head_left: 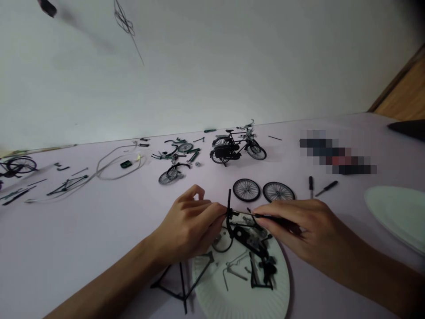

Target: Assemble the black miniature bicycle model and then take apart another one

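Observation:
My left hand (pixel 187 226) pinches a small black bicycle part (pixel 232 212) just above a white paper plate (pixel 215 294). My right hand (pixel 299 232) grips a thin black screwdriver (pixel 270 218) with its tip pointing left at that part. The hands almost meet over the plate's far edge. On the plate lie several black and silver model pieces (pixel 255 254). Two loose spoked wheels (pixel 246 189) (pixel 278 192) lie just beyond my hands.
A finished black model bicycle (pixel 237 146) stands further back, with green bicycle parts (pixel 175 155) and a white cable (pixel 116 164) to its left. A black frame piece (pixel 182 279) lies left of the plate. Two small screwdrivers (pixel 318 186) and stacked paper plates (pixel 398 215) are at right.

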Available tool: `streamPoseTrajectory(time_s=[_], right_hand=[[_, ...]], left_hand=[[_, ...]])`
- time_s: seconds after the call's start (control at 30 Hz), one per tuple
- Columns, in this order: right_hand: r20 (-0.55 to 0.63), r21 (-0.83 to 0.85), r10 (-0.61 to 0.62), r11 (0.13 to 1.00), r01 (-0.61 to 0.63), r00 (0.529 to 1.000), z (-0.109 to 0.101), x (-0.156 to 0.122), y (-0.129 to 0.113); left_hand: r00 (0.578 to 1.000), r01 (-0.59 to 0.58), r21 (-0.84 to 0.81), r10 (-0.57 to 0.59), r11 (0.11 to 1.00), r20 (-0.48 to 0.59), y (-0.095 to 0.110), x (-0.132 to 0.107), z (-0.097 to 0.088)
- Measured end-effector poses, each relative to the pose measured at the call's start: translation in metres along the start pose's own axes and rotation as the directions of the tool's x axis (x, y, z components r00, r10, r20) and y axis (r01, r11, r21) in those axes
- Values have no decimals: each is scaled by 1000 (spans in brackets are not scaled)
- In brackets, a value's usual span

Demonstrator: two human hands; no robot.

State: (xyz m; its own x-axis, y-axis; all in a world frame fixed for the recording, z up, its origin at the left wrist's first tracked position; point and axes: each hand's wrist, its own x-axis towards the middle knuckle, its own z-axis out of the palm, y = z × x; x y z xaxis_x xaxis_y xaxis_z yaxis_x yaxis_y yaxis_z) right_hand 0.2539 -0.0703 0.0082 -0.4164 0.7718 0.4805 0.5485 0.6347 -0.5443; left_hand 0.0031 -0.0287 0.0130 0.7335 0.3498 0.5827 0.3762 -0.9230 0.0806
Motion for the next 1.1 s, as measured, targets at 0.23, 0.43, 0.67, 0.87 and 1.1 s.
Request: streamPoseTrajectory(time_s=[0.23, 0.43, 0.67, 0.87, 1.1], right_hand=[[-10, 3, 3, 1000, -3, 1000, -1, -1, -3], [-3, 24, 4, 1000, -4, 1000, 0, -1, -1], [11, 35, 40, 999, -41, 999, 0, 0, 0], [40, 35, 111, 993, -112, 993, 1, -3, -4], [89, -6, 260, 966, -260, 962, 5, -1, -11]], left_hand=[[1000, -2, 3, 2, 1000, -3, 0, -1, -2], [1000, -18, 9, 18, 1000, 9, -2, -1, -2], [999, -26, 9, 25, 1000, 43, 0, -1, -3], [999, -19, 2, 19, 1000, 44, 0, -1, -3], [1000, 2, -34, -1, 999, 31, 1, -1, -1]])
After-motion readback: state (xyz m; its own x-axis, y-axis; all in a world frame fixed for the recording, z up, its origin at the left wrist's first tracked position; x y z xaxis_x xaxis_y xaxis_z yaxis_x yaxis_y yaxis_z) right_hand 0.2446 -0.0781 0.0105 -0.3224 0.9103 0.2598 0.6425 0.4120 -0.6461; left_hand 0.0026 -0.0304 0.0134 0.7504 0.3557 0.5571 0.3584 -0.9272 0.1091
